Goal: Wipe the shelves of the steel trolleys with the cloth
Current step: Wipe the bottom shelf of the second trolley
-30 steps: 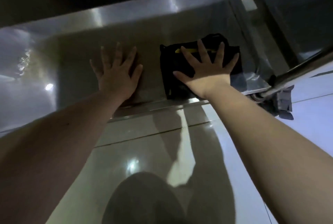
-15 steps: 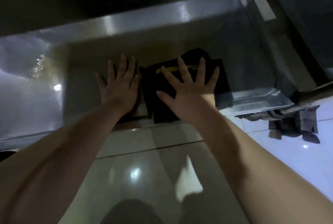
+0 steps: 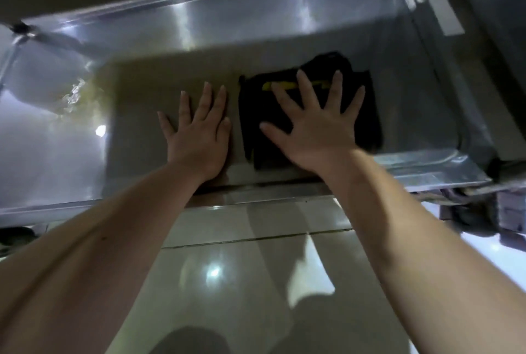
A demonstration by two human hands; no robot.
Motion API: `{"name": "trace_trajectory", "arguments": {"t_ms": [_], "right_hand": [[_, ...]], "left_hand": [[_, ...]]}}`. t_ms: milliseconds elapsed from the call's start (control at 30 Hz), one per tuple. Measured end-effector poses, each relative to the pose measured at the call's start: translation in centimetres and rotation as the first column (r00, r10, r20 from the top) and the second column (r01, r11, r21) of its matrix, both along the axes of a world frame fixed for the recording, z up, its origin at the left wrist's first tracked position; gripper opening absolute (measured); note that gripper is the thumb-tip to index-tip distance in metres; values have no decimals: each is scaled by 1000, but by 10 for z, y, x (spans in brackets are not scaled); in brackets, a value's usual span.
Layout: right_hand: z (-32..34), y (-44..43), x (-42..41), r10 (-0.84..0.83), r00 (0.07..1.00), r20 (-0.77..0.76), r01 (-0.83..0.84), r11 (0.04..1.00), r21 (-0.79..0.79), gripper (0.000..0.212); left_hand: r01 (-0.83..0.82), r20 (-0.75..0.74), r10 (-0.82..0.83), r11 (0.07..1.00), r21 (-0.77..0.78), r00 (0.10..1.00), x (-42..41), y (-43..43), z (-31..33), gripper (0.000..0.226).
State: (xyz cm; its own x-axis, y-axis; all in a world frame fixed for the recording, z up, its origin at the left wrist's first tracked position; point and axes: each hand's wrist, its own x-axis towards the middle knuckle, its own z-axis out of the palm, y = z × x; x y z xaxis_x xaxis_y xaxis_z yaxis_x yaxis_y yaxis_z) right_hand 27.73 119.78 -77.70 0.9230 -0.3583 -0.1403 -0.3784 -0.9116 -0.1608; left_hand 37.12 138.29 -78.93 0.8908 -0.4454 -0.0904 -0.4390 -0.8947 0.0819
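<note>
**A:** What are the hands doing?

**B:** Both are flat with the fingers straight, gripping nothing. The right hand [image 3: 316,129] has its fingers spread wide and presses down on the cloth [image 3: 368,114]. The left hand [image 3: 199,137] rests palm-down on bare steel with its fingers closer together.

**A:** So where is the cloth?

**B:** It is a dark folded pad directly under the right palm, on the trolley shelf [image 3: 159,89] near the front lip. It shows past that hand on all sides. From the left hand it lies just to the right, and a narrow strip of shelf shows between that hand's thumb side and the cloth's left edge. They are beside each other but not touching.

**A:** Does it have a long axis?

**B:** The pad looks roughly square, so I can't call one. A yellow stripe [image 3: 280,85] near its far edge runs side to side, and its left edge runs front to back.

**A:** Which way does the wipe go?

**B:** I'd judge that depends on the left hand. Far more shelf lies to the left than to the right, where the raised corner [image 3: 455,151] is near. But a leftward sweep runs straight into the bracing hand, so that hand would have to lift or slide away first. A push away toward the back wall [image 3: 256,15] is clear.

**A:** Anything else?

**B:** Only glossy floor tiles [image 3: 256,268] below the arms.
</note>
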Motion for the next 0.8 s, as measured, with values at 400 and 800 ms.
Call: {"name": "trace_trajectory", "arguments": {"t_ms": [400, 800], "right_hand": [[6, -14, 108, -8, 999, -52, 7, 1000, -13, 70], [3, -152, 50, -222, 974, -55, 215, 971, -110, 80]], "left_hand": [[-11, -1, 11, 1000, -19, 1000, -2, 1, 1, 56], [6, -7, -6, 1000, -8, 1000, 1, -6, -1, 57]]}}
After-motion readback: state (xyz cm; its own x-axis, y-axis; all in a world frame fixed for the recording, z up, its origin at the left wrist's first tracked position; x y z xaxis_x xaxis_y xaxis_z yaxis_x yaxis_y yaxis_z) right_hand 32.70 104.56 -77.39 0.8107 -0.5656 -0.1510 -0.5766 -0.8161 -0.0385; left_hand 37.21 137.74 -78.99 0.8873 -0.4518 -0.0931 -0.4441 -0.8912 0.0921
